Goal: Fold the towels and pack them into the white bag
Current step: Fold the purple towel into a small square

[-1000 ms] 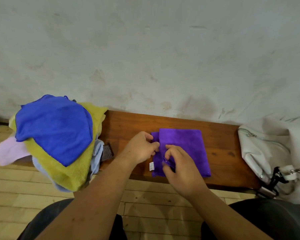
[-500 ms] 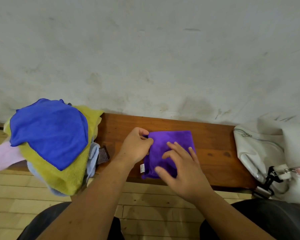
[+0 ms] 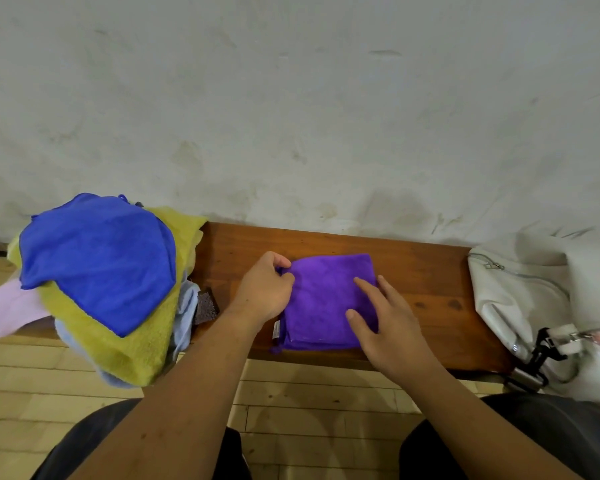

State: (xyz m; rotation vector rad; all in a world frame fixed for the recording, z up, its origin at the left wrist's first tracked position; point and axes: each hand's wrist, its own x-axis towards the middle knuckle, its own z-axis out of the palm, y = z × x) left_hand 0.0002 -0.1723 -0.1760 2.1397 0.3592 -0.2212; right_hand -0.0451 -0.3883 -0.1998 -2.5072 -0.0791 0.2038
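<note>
A purple towel (image 3: 321, 299) lies folded into a small square on the wooden bench (image 3: 426, 275). My left hand (image 3: 264, 289) pinches its upper left edge between thumb and curled fingers. My right hand (image 3: 385, 317) lies flat on the towel's right half with fingers spread and straight. A heap of unfolded towels sits at the bench's left end: a blue towel (image 3: 97, 258) on top, a yellow towel (image 3: 125, 337) under it, a pink towel (image 3: 11, 306) at the far left. The white bag (image 3: 520, 296) stands at the bench's right end.
A plastered wall (image 3: 291, 116) rises straight behind the bench. Pale wooden floorboards (image 3: 309, 393) run below the bench's front edge. My dark-trousered knees fill the bottom corners. A black and metal clip (image 3: 541, 358) hangs on the bag's strap.
The towel has been folded over to the left into a smaller square. My right hand went from pinching the cloth to lying flat, and has slid rightwards across it.
</note>
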